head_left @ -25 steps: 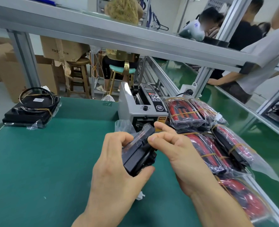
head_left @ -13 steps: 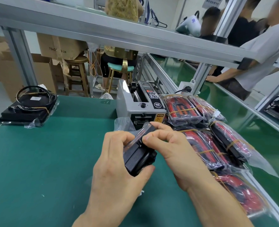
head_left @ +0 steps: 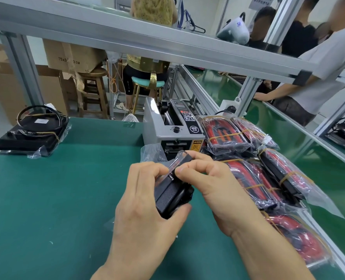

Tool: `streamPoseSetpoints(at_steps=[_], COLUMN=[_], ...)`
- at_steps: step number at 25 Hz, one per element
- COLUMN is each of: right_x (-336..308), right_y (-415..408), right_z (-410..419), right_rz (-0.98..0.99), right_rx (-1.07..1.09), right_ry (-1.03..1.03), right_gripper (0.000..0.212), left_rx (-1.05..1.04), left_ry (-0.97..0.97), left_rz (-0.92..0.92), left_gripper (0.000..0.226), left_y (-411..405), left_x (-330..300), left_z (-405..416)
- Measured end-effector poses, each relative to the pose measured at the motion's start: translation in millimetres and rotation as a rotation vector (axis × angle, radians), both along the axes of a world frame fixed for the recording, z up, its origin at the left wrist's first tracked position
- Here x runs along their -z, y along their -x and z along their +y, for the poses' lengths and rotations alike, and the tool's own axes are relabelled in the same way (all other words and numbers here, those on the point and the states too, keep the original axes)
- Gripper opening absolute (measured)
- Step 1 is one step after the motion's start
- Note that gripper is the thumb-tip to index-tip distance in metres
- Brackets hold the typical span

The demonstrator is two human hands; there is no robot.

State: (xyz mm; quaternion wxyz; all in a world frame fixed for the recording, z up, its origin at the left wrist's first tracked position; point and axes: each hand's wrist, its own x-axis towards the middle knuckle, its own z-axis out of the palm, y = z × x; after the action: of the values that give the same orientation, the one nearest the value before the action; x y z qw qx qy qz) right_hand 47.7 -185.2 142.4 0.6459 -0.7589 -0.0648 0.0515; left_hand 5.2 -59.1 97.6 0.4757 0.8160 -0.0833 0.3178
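Small black rectangular block with a textured face (head_left: 170, 197) is held up off the green-matted bench (head_left: 46, 199), just in front of the grey automatic tape dispenser (head_left: 173, 128). Left hand (head_left: 145, 205) is clamped on it: fingers curled over the left side, thumb pressed against the near corner, so the block sits tilted with its upper edge turned toward the other hand. Judged reason: a cradling grip leaves that edge bare for work. Right hand (head_left: 214, 190) is curled, thumb and forefinger pinching a clear strip of film or tape (head_left: 176, 163) that runs along the block's upper edge and stands a little proud of it at the far end. Cannot tell whether the strip is being laid down or peeled; with the dispenser's mouth right behind, laying tape seems likelier. The work sits close to that mouth, probably so a cut piece travels only a short way. Crumpled clear plastic bag (head_left: 151, 152) lies between block and dispenser, against the machine's foot, likely the wrapper meant for this piece. Right of the dispenser is a heap of clear bags holding red-and-black cable bundles bound with rubber bands (head_left: 248, 178), overlapping along the bench edge. It looks like stock kept within the right hand's reach. In the far left corner lies a flat black case with a coiled black cable on top, in a clear bag (head_left: 30, 136), well apart from the work.
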Motion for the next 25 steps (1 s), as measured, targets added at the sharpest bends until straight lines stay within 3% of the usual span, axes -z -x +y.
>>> streamPoseSetpoints(at_steps=[10,14,17,19,25], right_x=[9.9,13.2,14.0,13.6,20.3], right_y=[-4.7,-7.4,-6.4,-9.8,-24.4], right_z=[5.6,6.5,10.0,9.7,3.0], right_rz=[-0.167,-0.106,-0.158,-0.182,-0.16], right_rx=[0.117,0.149,0.107,0.144,0.031], right_ry=[0.203,0.006,0.231,0.268,0.154], right_gripper=[0.011,0.019,0.039,0.036,0.025], left_rx=[-0.064,-0.092,-0.072,-0.027,0.061], left_ry=[-0.099,-0.09,-0.077,-0.065,-0.313], left_rz=[-0.056,-0.056,-0.04,-0.03,-0.078], left_gripper=[0.042,0.042,0.05,0.053,0.051], left_y=[-2.1,-1.3,-0.8,-2.4,-6.7], left_x=[0.9,-0.1,2.1,2.2,-3.2], left_z=[1.9,5.7,8.8,14.2,35.5])
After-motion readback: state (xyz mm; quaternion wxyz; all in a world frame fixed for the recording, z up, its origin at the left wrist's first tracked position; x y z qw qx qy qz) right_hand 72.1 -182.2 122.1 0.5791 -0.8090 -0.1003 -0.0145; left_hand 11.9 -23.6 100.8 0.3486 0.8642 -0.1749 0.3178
